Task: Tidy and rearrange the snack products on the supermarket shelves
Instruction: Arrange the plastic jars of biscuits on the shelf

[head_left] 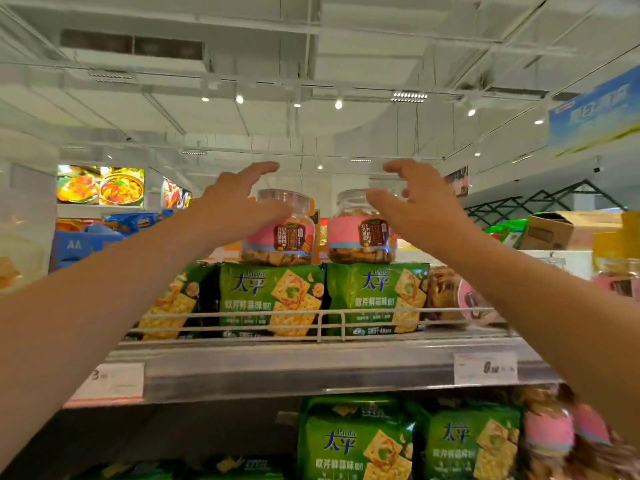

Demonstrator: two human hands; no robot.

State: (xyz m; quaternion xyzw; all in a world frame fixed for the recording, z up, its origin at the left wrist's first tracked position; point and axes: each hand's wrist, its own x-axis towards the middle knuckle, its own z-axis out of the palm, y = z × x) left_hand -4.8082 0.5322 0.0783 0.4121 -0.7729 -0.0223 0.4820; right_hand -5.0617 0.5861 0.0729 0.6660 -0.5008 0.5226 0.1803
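On top of the upper shelf's cracker stack: two clear plastic jars, side by side, upright, small gap between them. Left jar (281, 230) and right jar (362, 230) look alike: transparent lids, pink label band with a pale blue lower edge, dark brown sticker with Chinese text, brown square biscuits filling the lower part. Each sits on a green Pacific cracker bag: left bag (273, 297), right bag (377, 296), both showing blue Chinese characters and a square-cracker picture. A third green bag (173, 303) leans at an angle just left of them.

Left hand (232, 206) is raised at the left jar's left side, fingers spread and straight, thumb at the jar's shoulder; actual contact unclear, nothing grasped. Right hand (420, 202) is raised in front of the right jar's right side, fingers loosely curved, holding nothing.

White wire rail (322, 318) runs along the front of the metal shelf (298, 372), with a price tag (485, 368) on the edge at right. More green cracker bags (356, 441) on the tier below. Cardboard box (561, 230) further right, well apart.
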